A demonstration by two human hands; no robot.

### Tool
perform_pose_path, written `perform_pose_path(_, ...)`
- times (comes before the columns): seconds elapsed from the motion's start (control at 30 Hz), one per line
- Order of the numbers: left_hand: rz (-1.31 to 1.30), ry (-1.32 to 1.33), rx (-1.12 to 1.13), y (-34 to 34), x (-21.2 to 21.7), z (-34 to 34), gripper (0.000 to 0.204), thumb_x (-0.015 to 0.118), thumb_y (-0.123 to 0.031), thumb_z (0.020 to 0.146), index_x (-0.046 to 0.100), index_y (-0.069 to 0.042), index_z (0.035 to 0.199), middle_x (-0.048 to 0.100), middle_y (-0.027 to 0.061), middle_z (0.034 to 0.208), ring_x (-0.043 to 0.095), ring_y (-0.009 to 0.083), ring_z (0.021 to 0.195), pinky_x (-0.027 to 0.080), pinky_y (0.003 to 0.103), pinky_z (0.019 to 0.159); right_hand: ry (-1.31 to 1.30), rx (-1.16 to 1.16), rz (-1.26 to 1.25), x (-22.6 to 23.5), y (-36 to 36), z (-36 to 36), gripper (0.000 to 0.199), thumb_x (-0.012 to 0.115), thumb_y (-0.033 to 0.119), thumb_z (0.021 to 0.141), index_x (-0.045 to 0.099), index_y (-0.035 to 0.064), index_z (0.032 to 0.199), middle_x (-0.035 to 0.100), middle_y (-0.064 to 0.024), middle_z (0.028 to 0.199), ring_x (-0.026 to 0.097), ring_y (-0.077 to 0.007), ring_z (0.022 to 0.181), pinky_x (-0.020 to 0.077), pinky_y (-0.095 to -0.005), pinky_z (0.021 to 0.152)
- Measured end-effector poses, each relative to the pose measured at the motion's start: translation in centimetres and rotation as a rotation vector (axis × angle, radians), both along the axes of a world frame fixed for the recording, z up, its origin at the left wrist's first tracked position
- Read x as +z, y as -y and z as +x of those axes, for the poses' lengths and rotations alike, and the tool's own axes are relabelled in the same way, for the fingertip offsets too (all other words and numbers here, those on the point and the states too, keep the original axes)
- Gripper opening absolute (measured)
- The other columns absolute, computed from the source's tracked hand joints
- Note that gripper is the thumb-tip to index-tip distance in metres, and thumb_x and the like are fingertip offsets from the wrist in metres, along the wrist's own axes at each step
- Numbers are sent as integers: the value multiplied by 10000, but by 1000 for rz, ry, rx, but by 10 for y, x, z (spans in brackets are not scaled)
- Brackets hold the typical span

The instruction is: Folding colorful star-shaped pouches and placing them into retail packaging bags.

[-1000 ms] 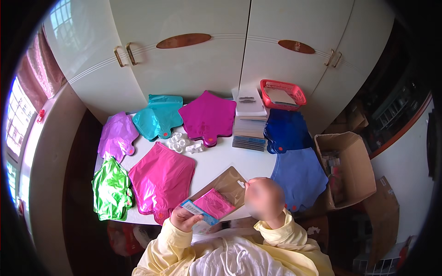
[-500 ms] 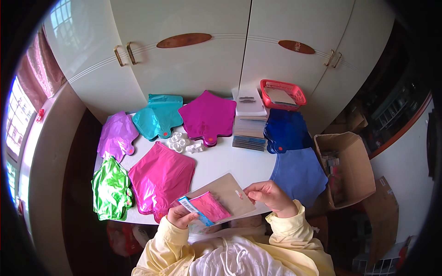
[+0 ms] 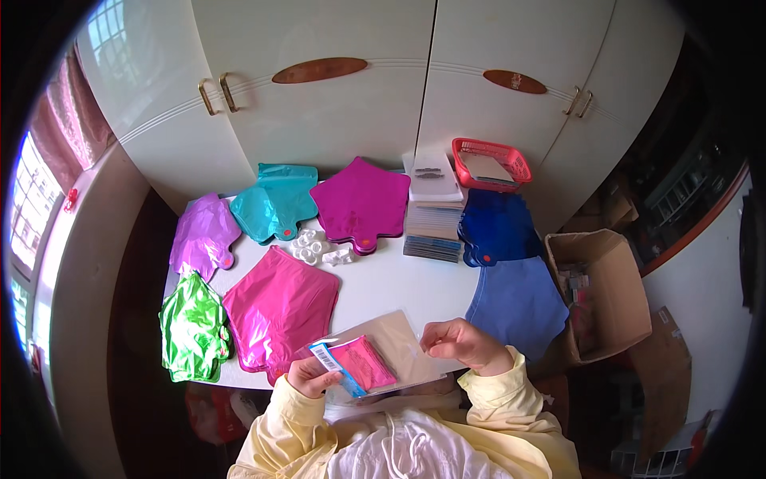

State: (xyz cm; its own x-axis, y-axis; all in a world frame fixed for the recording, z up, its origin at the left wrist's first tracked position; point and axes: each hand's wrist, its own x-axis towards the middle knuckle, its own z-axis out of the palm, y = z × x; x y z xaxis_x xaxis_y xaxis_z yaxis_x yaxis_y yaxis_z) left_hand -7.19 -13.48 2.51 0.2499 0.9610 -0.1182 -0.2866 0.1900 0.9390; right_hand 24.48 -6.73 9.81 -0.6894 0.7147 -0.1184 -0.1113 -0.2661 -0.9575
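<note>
1. Clear packet (image 3: 403, 339): in your left hand (image 3: 311, 377), over the near table edge; it spans most of the gap between your hands. Pink folded piece (image 3: 363, 363) inside, blue-and-white label strip (image 3: 339, 370) at the left-hand end.
2. Long axis: runs from your left hand outward and right, so the transparent far end faces your right hand (image 3: 471, 345).
3. Hands: left thumb and fingers pinch the label end. Right fingers are curled in toward the thumb, just beside the far edge; you cannot tell whether they touch or grip it.
4. Closest obstacle: pink foil stack (image 3: 279, 311), just beyond your left hand, near the packet's left corner.
5. Beyond your right hand: pale blue stack (image 3: 523, 307); farther right, cardboard box (image 3: 622, 279).
6. Farther out, ahead of both hands: white rings (image 3: 307, 247), card stack (image 3: 435, 215), red basket (image 3: 523, 169).
</note>
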Motion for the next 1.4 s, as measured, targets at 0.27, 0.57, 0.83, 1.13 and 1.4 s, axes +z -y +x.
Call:
perform_pose_path(0.27, 33, -2, -34, 2, -4, -17, 119, 657, 16, 827, 681, 36, 941, 697, 78, 875, 644, 145, 800, 501, 275, 729, 264, 167, 287, 10, -2, 1, 198, 619, 132, 824, 671, -48, 886, 616, -72, 866, 555, -132, 809, 427, -257, 736)
perform_pose_path(0.57, 53, 99, -180, 2, -18, -22, 163, 668, 20, 813, 679, 52, 973, 697, 111, 939, 646, 175, 871, 495, 306, 804, 101, 418, 275, -2, -7, 1, 282, 626, 196, 842, 654, -15, 1027, 647, -55, 891, 571, -118, 789, 443, -256, 705)
perform_pose_path(0.83, 27, 185, -187, -4, -16, -15, 164, 674, 8, 812, 679, 54, 969, 694, 120, 954, 645, 185, 892, 492, 317, 825, -648, 279, -428, -28, 23, -25, 483, 653, 221, 847, 522, -52, 1223, 620, -116, 1143, 590, -179, 1052, 427, -303, 937)
perform_pose_path(1.13, 119, 137, -132, -4, -10, -17, 162, 676, -10, 820, 675, 53, 969, 694, 122, 950, 647, 189, 888, 496, 323, 819, -807, 3, -730, -33, 24, -42, 474, 570, 192, 899, 440, -54, 1283, 584, -181, 1193, 604, -280, 1070, 471, -426, 943)
perform_pose_path(1.4, 147, 87, -184, -5, -17, -23, 138, 661, -13, 834, 670, 55, 954, 697, 119, 909, 657, 180, 845, 520, 319, 762, -866, 77, -890, -41, 23, -45, 442, 536, 199, 904, 469, -54, 1260, 593, -191, 1181, 614, -291, 1050, 474, -431, 940)
